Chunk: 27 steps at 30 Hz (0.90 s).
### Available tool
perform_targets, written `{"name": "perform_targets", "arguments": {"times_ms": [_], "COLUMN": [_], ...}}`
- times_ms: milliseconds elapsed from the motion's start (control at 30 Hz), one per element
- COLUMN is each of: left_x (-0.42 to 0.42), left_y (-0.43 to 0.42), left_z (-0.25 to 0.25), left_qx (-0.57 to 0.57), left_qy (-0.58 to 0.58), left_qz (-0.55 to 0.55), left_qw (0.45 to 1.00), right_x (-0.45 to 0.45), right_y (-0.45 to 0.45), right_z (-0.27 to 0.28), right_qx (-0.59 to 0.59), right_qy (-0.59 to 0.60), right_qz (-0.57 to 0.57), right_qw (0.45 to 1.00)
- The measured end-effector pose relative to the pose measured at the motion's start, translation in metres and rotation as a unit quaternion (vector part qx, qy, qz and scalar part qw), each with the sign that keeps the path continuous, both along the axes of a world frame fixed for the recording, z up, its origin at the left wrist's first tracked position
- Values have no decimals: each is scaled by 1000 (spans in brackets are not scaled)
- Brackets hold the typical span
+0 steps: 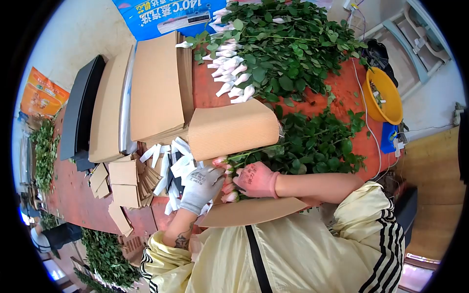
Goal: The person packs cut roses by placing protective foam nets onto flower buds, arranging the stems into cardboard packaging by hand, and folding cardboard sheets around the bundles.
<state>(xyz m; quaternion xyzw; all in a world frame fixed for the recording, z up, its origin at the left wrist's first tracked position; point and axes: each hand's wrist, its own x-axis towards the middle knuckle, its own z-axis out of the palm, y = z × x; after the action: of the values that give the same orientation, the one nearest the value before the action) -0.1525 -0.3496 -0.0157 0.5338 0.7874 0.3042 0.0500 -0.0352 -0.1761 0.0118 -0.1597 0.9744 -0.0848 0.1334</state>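
Note:
Pink roses [230, 196] lie in a row on a cardboard sheet [251, 213] at the table's front edge, with their leafy stems [317, 146] stretching right. My left hand [201, 186], in a white glove, rests against the left side of the blooms with fingers bent; what it holds, if anything, is hidden. My right hand [256, 179], in a pink glove, is closed beside the blooms on their right, over the stems; its fingertips are hidden. A curved corrugated cardboard sheet [234, 129] covers part of the bunch just beyond my hands.
White-wrapped blooms [229, 68] with leafy stems lie at the back. Cardboard stacks [159, 88], small cardboard pieces [124, 183] and white strips [181, 165] are at left. A yellow basin [383, 95] and a white cable [367, 117] are at right. Another person [56, 238] is at far left.

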Motion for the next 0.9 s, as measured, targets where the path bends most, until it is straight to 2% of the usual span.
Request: {"name": "perform_targets", "arguments": {"times_ms": [67,167,267,333,600,700,767,833,900], "left_x": [-2,-5,-9,-9,-8,-10,-8,-6,-5], "left_y": [5,8,12,12,17,14,9,6,8], "left_z": [-3,-3,-6,-10,-9,-8,-6,6,8], "left_qx": [-32,-64,-94,-111,-99,-95,-87,-45,-79], "left_qy": [38,21,2,-21,-53,-60,-69,-18,-30], "left_qz": [-2,-5,1,12,28,15,5,-11,1], "left_qw": [999,998,996,993,993,994,994,999,996], "right_x": [0,-8,-7,-4,-12,-18,-13,-7,-1], "right_y": [-1,6,9,5,-2,-4,1,5,8], "right_z": [-1,0,-1,-20,-23,-13,-14,-5,6], "right_qx": [-19,-6,-11,-13,-23,-12,-27,-42,-34], "right_qy": [-18,35,-8,8,56,-10,10,30,-14], "right_qz": [-7,-61,-73,-69,-41,-64,-66,-71,-23], "right_qw": [1000,998,997,998,997,998,997,996,999]}}
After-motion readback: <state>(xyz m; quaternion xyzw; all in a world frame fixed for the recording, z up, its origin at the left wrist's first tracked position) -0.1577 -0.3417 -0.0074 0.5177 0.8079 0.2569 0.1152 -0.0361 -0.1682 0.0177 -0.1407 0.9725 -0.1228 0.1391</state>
